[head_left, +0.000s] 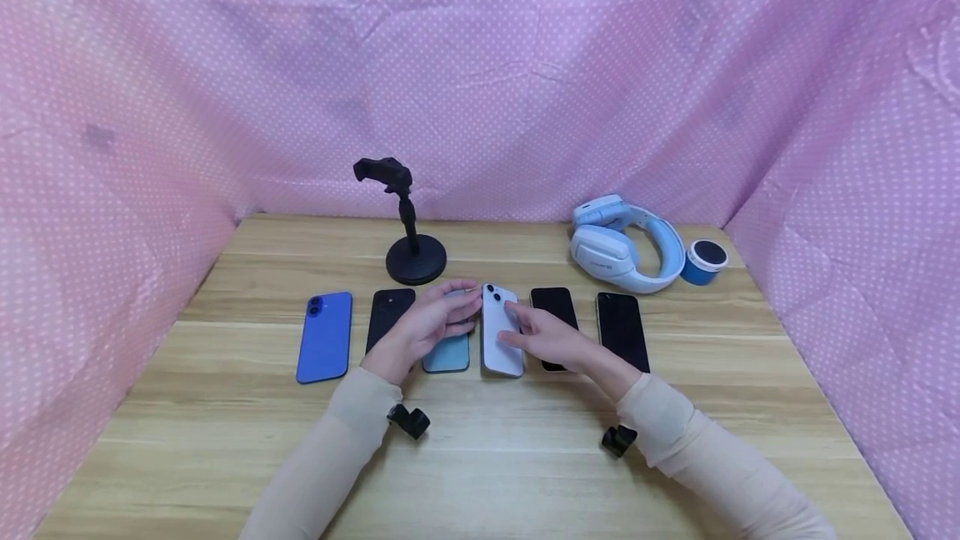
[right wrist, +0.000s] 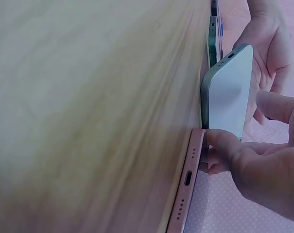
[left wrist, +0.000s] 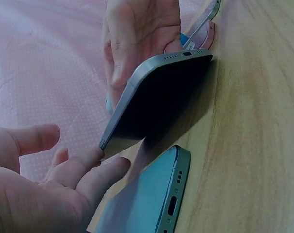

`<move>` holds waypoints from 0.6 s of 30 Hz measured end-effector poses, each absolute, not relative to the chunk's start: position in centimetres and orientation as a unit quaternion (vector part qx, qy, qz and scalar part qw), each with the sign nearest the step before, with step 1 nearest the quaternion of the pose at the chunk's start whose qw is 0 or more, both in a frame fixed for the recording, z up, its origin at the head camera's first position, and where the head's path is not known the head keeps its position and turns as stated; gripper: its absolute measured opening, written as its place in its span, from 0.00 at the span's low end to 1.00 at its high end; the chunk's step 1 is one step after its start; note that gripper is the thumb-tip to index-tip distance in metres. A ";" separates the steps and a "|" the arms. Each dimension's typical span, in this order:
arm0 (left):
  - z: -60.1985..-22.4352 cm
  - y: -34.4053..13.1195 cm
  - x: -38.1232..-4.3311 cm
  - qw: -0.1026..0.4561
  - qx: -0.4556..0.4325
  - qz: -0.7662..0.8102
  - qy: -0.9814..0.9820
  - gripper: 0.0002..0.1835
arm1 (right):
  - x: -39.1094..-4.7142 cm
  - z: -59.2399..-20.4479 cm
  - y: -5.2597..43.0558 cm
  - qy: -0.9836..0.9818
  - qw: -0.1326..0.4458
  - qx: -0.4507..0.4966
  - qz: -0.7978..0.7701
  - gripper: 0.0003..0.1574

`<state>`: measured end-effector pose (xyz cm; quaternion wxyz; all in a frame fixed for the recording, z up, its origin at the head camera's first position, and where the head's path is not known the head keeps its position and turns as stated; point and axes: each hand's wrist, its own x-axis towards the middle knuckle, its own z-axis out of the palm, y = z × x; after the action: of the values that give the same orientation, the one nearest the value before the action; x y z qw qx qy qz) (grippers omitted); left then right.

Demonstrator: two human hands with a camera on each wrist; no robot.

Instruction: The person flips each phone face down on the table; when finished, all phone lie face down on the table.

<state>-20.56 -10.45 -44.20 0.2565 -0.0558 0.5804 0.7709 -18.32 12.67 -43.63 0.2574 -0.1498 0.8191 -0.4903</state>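
A white phone (head_left: 495, 352) is tilted on the table, back toward the right, with its left long edge raised and its dark screen (left wrist: 161, 97) showing underneath in the left wrist view. The left hand (head_left: 423, 330) touches that raised edge with extended fingertips, thumb held apart. On the other side, the right hand (head_left: 558, 342) has its thumb over the white back (right wrist: 229, 92) and its fingers low by the table-side edge. Under the left hand lies a teal phone (head_left: 447, 355). A dark-screened phone (head_left: 553, 304) with a pink frame (right wrist: 185, 184) lies beneath the right hand.
A blue phone (head_left: 325, 336) and a black phone (head_left: 388, 311) lie to the left, another dark phone (head_left: 622, 327) to the right. Behind stand a black phone stand (head_left: 416, 261), light-blue headphones (head_left: 603, 257) and a small blue-and-white speaker (head_left: 703, 263). Pink dotted cloth (head_left: 480, 90) encloses the table.
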 end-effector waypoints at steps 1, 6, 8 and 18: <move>-44.2 -10.4 -20.6 0.257 -0.054 0.771 0.580 0.23 | -18.3 -43.6 12.7 0.818 0.258 -0.150 -0.492 0.45; -44.3 -10.4 -20.7 0.257 -0.047 0.773 0.578 0.22 | -18.3 -43.6 12.6 0.818 0.259 -0.145 -0.493 0.49; -44.3 -10.4 -20.7 0.257 -0.043 0.775 0.575 0.22 | -18.3 -43.6 12.7 0.817 0.260 -0.144 -0.494 0.51; -44.1 -9.9 -20.7 0.253 -0.020 0.788 0.560 0.22 | -18.4 -44.1 12.8 0.798 0.266 -0.155 -0.519 0.55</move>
<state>-20.73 -9.91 -44.14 0.2534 -0.0202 0.5602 0.7884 -18.37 12.77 -44.05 0.2656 -0.1553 0.7976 -0.5188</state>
